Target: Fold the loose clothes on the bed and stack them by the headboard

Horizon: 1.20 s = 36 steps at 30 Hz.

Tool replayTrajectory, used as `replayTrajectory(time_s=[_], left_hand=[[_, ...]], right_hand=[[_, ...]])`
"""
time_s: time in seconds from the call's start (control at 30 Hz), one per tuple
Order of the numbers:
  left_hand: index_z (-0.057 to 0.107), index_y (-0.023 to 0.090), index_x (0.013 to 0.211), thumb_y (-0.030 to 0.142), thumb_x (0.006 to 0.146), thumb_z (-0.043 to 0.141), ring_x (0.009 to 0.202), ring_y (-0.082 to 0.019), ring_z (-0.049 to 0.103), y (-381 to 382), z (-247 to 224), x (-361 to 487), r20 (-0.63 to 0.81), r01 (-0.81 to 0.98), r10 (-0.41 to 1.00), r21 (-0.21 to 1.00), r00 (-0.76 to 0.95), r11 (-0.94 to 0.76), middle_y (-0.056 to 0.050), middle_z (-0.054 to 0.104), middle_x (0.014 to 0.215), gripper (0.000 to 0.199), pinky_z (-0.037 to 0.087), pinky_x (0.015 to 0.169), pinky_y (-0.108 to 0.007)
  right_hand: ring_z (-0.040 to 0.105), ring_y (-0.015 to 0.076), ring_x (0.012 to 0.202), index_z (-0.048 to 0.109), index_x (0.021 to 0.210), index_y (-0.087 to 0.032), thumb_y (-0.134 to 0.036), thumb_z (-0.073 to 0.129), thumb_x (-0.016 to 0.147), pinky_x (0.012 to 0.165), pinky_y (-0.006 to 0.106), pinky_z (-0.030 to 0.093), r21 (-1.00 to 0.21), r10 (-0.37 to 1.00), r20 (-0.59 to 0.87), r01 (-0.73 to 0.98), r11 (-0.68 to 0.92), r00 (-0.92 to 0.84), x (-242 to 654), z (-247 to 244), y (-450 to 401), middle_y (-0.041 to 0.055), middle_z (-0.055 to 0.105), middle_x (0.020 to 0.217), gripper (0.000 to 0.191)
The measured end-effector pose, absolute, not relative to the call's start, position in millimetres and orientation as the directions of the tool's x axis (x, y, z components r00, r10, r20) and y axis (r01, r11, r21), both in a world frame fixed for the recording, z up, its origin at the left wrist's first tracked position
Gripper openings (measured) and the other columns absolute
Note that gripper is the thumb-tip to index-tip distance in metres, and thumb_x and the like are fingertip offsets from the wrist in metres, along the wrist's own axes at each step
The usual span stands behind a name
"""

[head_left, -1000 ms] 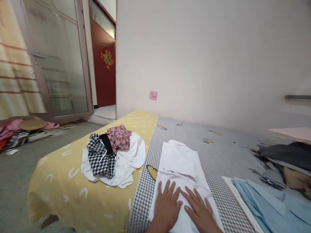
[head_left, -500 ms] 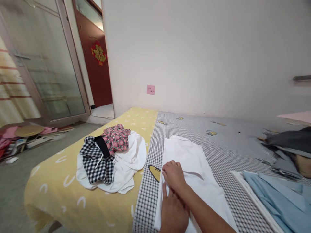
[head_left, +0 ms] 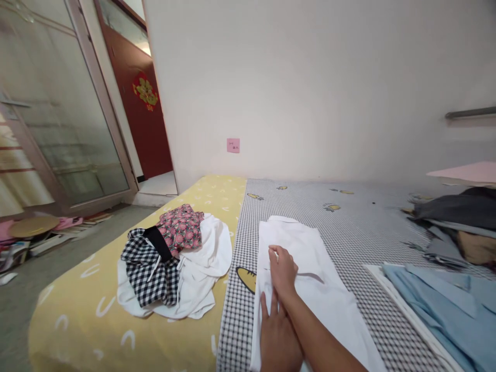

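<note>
A white garment (head_left: pixel 329 305), folded long and narrow, lies on the checked bedding. My left hand (head_left: pixel 279 338) rests flat on its near left part, fingers spread and pointing away from me. Just beyond, my right hand (head_left: pixel 283 271) touches the garment with its fingers curled together; whatever is under the fingertips is hidden. The right forearm passes beside the left hand. A short slit or flap edge shows in the cloth right of the right hand.
On the yellow cover (head_left: pixel 73 310) lies a heap with a black-and-white checked garment (head_left: pixel 153 274), a pink floral one (head_left: pixel 181 227) and white cloth (head_left: pixel 213 243). Folded light blue clothes (head_left: pixel 445 310) are at right, dark clothes (head_left: pixel 457 212) behind them. A pink note (head_left: pixel 233 145) is on the wall.
My right hand has come off the garment's left edge and moved right and slightly up, over the cloth. My left hand stays low, its fingers now more visible. The view has shifted slightly right.
</note>
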State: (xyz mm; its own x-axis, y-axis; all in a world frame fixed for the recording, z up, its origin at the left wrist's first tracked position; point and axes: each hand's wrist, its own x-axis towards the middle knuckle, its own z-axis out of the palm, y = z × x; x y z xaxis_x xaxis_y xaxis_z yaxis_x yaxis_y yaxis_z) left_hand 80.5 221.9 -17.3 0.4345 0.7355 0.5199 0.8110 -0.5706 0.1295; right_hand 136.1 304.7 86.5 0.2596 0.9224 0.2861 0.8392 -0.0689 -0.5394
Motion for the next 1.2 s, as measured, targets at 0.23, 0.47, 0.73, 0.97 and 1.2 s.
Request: replayTrajectory(time_s=[0.23, 0.47, 0.73, 0.97, 1.2], left_hand=[[0.031, 0.031, 0.154, 0.031, 0.095, 0.049, 0.144, -0.029, 0.041, 228.6, -20.3, 75.8, 0.588, 0.836, 0.711, 0.104, 0.386, -0.539, -0.004, 0.048, 0.153, 0.062, 0.023, 0.125, -0.054], [0.049, 0.029, 0.145, 0.023, 0.091, 0.047, 0.143, -0.035, 0.041, 234.7, -9.9, 69.0, 0.429, 0.816, 0.747, 0.04, 0.508, -0.577, -0.008, 0.053, 0.149, 0.055, 0.025, 0.118, -0.066], [0.043, 0.031, 0.148, 0.028, 0.098, 0.033, 0.148, -0.031, 0.034, 228.9, 6.8, 75.9, 0.341, 0.881, 0.838, 0.057, 0.426, -0.471, -0.002, 0.041, 0.157, 0.051, 0.025, 0.119, -0.065], [0.047, 0.026, 0.147, 0.035, 0.099, 0.038, 0.147, -0.036, 0.035, 242.6, 33.8, 79.2, 0.069, 0.877, 0.898, 0.195, 0.434, -0.439, -0.008, 0.041, 0.158, 0.05, 0.028, 0.114, -0.069], [0.038, 0.027, 0.151, 0.03, 0.103, 0.024, 0.149, -0.018, 0.031, 252.9, 61.9, -28.6, 0.206, 0.843, 0.856, 0.177, 0.474, -0.508, -0.007, 0.033, 0.164, 0.05, 0.032, 0.119, -0.042]], right_hand=[[0.051, 0.0345, 0.127, 0.068, 0.115, -0.029, -0.033, 0.057, 0.09, 0.109, 0.06, 0.027, -0.596, 0.983, 0.158, 0.785, 0.17, -0.093, 120.2, 73.1, 269.1, 0.0081, 0.067, 0.131, 0.027], [0.056, 0.0197, 0.126, 0.052, 0.14, -0.036, -0.037, 0.051, 0.095, 0.108, 0.041, 0.04, -0.755, 0.958, 0.286, 0.608, 0.247, -0.034, 155.6, 86.6, 249.5, -0.0015, 0.059, 0.143, 0.045], [0.051, 0.0298, 0.133, 0.066, 0.126, -0.032, -0.055, 0.042, 0.095, 0.114, 0.057, 0.028, -0.721, 0.958, 0.208, 0.693, 0.014, 0.198, 321.6, 56.6, 186.5, 0.0064, 0.065, 0.136, 0.046], [0.032, 0.0159, 0.148, 0.03, 0.156, -0.027, -0.049, 0.022, 0.1, 0.118, 0.042, 0.032, -0.761, 0.933, 0.273, 0.646, 0.062, 0.233, 356.4, 30.7, 181.2, 0.0051, 0.034, 0.163, 0.061], [0.027, 0.0223, 0.151, 0.036, 0.154, -0.029, -0.044, 0.046, 0.093, 0.124, 0.049, 0.019, -0.55, 0.957, 0.284, 0.809, 0.205, -0.049, 371.0, -9.2, 93.6, 0.0043, 0.032, 0.163, 0.064]])
